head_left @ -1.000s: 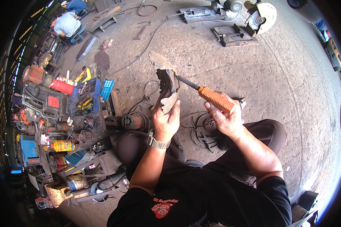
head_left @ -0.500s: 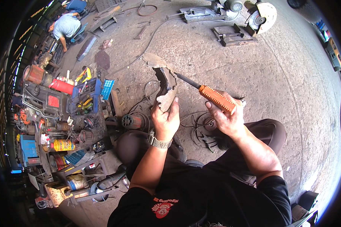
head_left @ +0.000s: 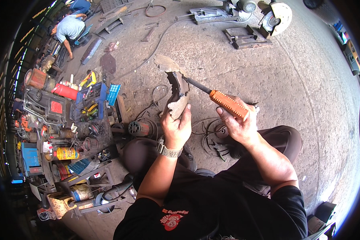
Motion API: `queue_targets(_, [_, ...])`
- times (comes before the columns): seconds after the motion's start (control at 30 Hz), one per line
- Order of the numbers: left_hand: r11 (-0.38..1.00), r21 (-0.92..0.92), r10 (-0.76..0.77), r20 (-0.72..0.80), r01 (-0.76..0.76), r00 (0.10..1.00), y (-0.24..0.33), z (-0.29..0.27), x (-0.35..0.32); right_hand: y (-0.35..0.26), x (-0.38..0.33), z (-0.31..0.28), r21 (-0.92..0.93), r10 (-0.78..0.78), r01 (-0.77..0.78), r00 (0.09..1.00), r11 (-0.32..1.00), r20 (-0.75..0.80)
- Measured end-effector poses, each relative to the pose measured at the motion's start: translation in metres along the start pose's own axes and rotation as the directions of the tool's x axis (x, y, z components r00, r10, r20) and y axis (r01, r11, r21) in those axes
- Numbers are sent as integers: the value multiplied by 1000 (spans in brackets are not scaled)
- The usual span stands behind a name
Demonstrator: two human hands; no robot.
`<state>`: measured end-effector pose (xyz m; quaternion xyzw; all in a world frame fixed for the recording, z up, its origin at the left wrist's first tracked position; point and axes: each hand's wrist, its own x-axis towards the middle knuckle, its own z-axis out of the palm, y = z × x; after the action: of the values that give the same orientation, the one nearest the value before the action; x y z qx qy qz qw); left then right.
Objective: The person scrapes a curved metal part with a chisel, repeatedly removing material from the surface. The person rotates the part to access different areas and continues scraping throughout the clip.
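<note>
My left hand (head_left: 177,130), with a watch at its wrist, is closed round the lower end of a curved, jagged-edged metal piece (head_left: 179,86). The piece stands upright from my fingers, with a pale, ragged flap bending off its top. In my right hand (head_left: 241,126) is an orange-handled tool with a dark shaft (head_left: 228,105); its handle is thick and ribbed. That shaft points up and left, and its tip meets the right edge of the metal piece. Whether it is a file or a screwdriver I cannot tell.
At left stands a cluttered rack (head_left: 104,138) with a blue toolbox (head_left: 102,94) and a yellow can (head_left: 66,153). An angle grinder (head_left: 139,128) and a grey disc (head_left: 222,131) lie near my legs. A cut-off saw (head_left: 274,21) stands far right. A person (head_left: 70,28) bends down far left.
The metal piece and my left hand have shifted slightly right and turned a little. My right hand and its tool have barely moved. The far person's arm has moved.
</note>
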<state>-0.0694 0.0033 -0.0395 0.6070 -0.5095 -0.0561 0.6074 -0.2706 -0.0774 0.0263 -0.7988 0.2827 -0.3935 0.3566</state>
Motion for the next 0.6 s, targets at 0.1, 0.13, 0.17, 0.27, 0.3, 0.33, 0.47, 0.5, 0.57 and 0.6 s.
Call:
queue_targets(0.1, [1000, 14, 20, -9, -20, 1000, -4, 0, -1, 2, 0, 2, 10, -15, 15, 1000, 1000, -16])
queue_targets(0.13, [999, 22, 24, -12, -24, 1000, -6, 0, -2, 1, 0, 2, 9, -22, 23, 1000, 1000, -21])
queue_targets(0.17, [999, 30, 29, -14, -28, 999, -6, 0, -2, 2, 0, 2, 8, -29, 29, 999, 1000, -27])
queue_targets(0.27, [999, 10, -35, -3, 35, 999, -3, -1, -4, 1, 1, 2, -13, -31, 31, 999, 999, -26])
queue_targets(0.3, [999, 6, -38, -6, 39, 999, -3, -1, -4, 0, 1, 2, -24, -29, 29, 999, 999, -23])
queue_targets(0.33, [1000, 6, -15, -17, 16, 1000, -3, 0, -4, 0, 1, 1, -20, -31, 31, 999, 999, -18])
queue_targets(0.47, [999, 25, 24, -21, -24, 999, -2, 0, -3, 0, 1, -1, -6, -42, 41, 999, 999, -9])
queue_targets(0.5, [1000, 22, 21, -22, -21, 1000, -1, 1, -3, 1, 0, -1, -2, -44, 44, 999, 999, -9])
queue_targets(0.57, [1000, 15, 14, -24, -14, 1000, 0, 1, -3, 1, 0, 0, 20, -26, 26, 1000, 999, -11])
queue_targets(0.6, [1000, 16, 19, -28, -18, 999, 1, 1, -2, 2, 1, 0, 31, -17, 18, 1000, 999, -12])
